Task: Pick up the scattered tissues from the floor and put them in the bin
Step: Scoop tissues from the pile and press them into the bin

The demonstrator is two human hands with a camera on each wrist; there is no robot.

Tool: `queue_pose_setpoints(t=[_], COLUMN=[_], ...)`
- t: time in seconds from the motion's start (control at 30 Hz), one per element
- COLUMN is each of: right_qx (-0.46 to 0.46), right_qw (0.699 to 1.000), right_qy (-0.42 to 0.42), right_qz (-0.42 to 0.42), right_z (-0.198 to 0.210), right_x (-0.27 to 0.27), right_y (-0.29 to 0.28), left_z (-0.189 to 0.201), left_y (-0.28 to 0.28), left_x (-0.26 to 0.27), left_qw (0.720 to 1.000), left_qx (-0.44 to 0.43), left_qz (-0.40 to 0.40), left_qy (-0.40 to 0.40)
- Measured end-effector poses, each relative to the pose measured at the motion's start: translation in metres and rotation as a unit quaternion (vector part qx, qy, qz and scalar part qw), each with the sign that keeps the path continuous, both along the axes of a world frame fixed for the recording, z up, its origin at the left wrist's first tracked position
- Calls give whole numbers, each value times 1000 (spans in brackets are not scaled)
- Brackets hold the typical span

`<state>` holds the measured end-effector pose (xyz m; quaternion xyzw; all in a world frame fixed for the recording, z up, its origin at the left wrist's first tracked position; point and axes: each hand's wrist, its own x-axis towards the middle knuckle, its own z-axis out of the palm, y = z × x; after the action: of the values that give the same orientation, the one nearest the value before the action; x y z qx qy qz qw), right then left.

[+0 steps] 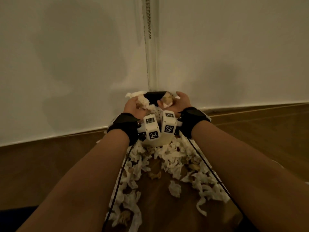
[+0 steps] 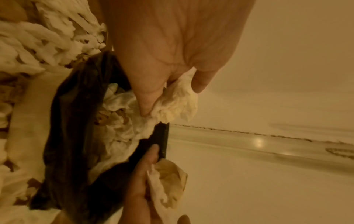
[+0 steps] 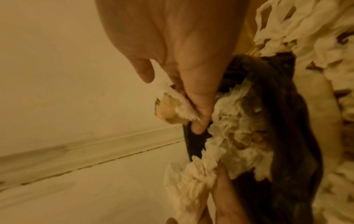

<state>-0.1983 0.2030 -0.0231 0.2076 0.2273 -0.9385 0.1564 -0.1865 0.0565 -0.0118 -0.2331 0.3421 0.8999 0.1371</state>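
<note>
Both hands hover side by side over the bin (image 1: 153, 95), a pale container lined with a black bag (image 2: 76, 121) in the wall corner. My left hand (image 1: 133, 104) grips a crumpled white tissue wad (image 1: 142, 101), pinched between thumb and fingers (image 2: 176, 103). My right hand (image 1: 177, 102) holds a brown-stained tissue wad (image 1: 168, 99), seen close up as a crumpled clump (image 3: 172, 110). Inside the bag lies a heap of tissues (image 3: 239, 136). Scattered tissues (image 1: 173, 158) cover the wooden floor below my forearms.
White walls (image 1: 66, 64) meet in a corner right behind the bin, with a beaded chain (image 1: 148, 17) hanging there. A pale skirting (image 1: 50, 136) runs along the wood floor (image 1: 33, 164). Cables (image 1: 120, 178) trail from both wrist mounts.
</note>
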Motion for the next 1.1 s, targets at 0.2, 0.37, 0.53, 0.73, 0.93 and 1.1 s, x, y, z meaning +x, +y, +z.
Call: queue_pose_setpoints(t=[0.2, 0.37, 0.53, 0.73, 0.93, 1.1], right_qx=[77, 135, 211, 304, 371, 574], right_qw=[994, 986, 975, 949, 911, 801], right_qy=[-35, -13, -9, -67, -178, -140], right_qz=[63, 96, 73, -52, -22, 100], right_z=[-25, -15, -17, -53, -121, -167], right_x=[10, 14, 22, 39, 74, 105], right_y=[5, 10, 17, 51, 81, 74], left_z=[-23, -27, -32, -47, -87, -144], left_y=[-3, 0, 0, -3, 18, 33], left_x=[0, -4, 7, 30, 64, 92], left_qw=[998, 994, 995, 987, 920, 772], left_qx=[-39, -79, -82, -112, -288, -518], left_qz=[-41, -74, -57, -106, -265, -361], left_qy=[-2, -3, 24, 36, 12, 72])
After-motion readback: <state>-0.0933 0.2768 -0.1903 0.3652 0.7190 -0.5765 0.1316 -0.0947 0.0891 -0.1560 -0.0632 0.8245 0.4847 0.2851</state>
